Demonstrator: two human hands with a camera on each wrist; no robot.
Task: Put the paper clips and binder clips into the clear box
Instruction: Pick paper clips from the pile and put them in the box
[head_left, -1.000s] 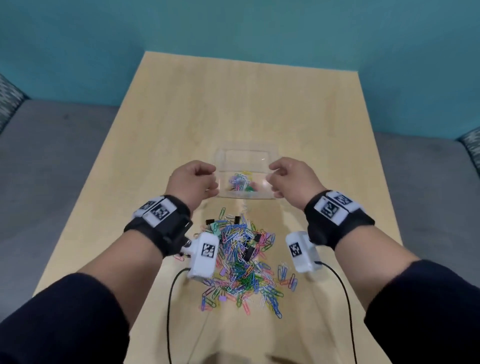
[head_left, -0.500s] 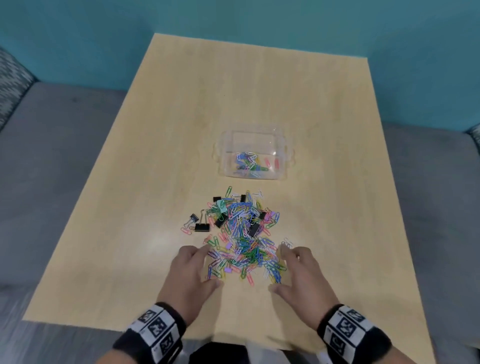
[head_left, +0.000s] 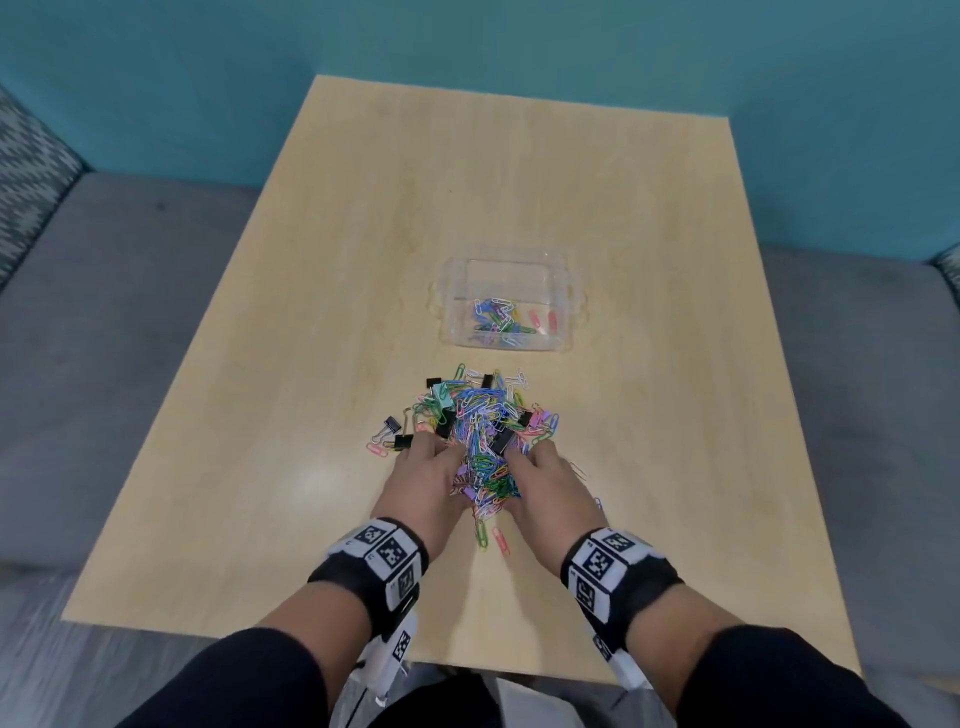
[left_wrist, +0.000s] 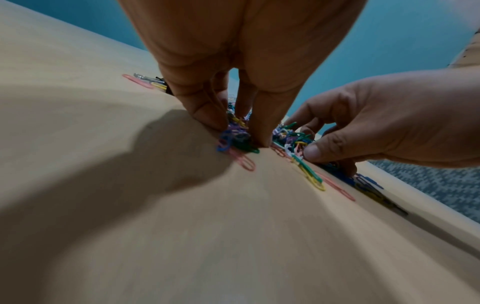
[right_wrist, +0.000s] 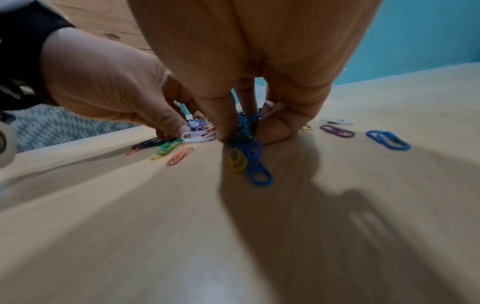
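Two hands are scooping at a big pile of colourful paper clips (head_left: 483, 436) that is lying near the middle of the surface (head_left: 363, 260), a bit toward the near edge. The left hand (head_left: 426, 480) is sitting on the left side of the pile, and its fingers (left_wrist: 205, 109) are curling down into the clips with the tips pressing on the wood. The right hand (head_left: 550, 486) is sitting on the right side of the pile, and its fingers (right_wrist: 280, 123) are curling in too, so both hands are grasping clips between them. A bunch of clips is being squeezed in the gap between the two hands. Some black binder clips (head_left: 402, 441) are lying in the pile and at its left side, and one of them is just beside the left hand's fingertips. A mint green binder clip (head_left: 442, 391) is lying at the far left of the pile. A few loose clips are lying on the wood behind the hands, toward the near edge, like a pink one (head_left: 501, 540). A blue one (right_wrist: 388, 139) is lying apart on the right. The clear box (head_left: 563, 291) is standing past the pile, toward the far edge and a little to the right. It is already holding a small bunch of paper clips on its bottom. Both wrists are wearing black bands with white checked squares (head_left: 387, 551).
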